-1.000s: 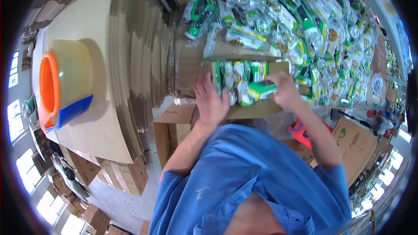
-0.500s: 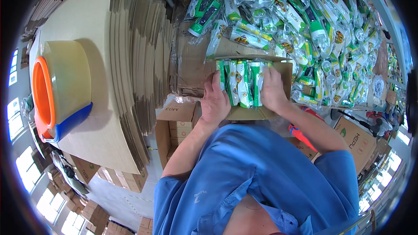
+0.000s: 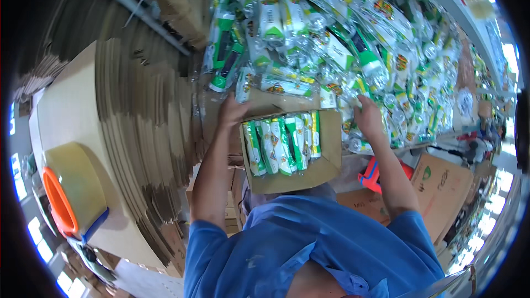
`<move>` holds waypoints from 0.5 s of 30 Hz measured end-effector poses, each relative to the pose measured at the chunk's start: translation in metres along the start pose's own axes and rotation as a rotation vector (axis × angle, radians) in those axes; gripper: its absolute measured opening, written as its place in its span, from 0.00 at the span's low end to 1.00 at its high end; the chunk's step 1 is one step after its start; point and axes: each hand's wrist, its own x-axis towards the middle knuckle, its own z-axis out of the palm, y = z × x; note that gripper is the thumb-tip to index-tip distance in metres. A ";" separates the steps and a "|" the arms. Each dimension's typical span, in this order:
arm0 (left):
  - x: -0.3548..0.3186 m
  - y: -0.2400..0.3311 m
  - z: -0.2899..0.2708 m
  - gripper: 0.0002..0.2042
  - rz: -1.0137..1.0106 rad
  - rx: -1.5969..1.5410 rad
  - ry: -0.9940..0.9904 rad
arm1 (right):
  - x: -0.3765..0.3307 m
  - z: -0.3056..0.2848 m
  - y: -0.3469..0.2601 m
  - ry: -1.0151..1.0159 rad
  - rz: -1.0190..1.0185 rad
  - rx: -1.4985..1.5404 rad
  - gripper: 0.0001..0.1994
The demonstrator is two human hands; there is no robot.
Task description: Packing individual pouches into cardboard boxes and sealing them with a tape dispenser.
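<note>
An open brown cardboard box (image 3: 290,157), part-filled with a row of green-and-white plastic packets (image 3: 281,144), is seen nearest. The left hand (image 3: 232,113) is laid flat at the box's far-left flap, nothing grasped. Beyond the box's right edge, the right hand (image 3: 369,117) is curled into the heaped packets (image 3: 353,38); whether one is gripped cannot be told. Packets are best stood upright, packed tight against the row.

Packet heap (image 3: 353,38) crowding carton (image 3: 290,152)

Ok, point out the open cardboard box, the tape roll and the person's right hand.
cardboard box (image 3: 326,157), head view, bare right inner wall.
tape roll (image 3: 77,185), head view, yellowish outer wound face.
right hand (image 3: 369,117), head view, back of the hand.
</note>
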 end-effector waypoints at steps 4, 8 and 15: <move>0.012 0.002 0.020 0.27 -0.028 0.203 0.126 | 0.013 0.046 0.023 -0.191 -0.021 -0.250 0.17; -0.048 0.016 -0.018 0.19 -0.079 0.051 0.089 | 0.006 0.046 0.000 -0.027 0.066 -0.240 0.17; -0.223 0.131 -0.053 0.28 -0.041 -0.326 -0.001 | -0.060 0.005 0.022 -0.195 0.293 0.356 0.20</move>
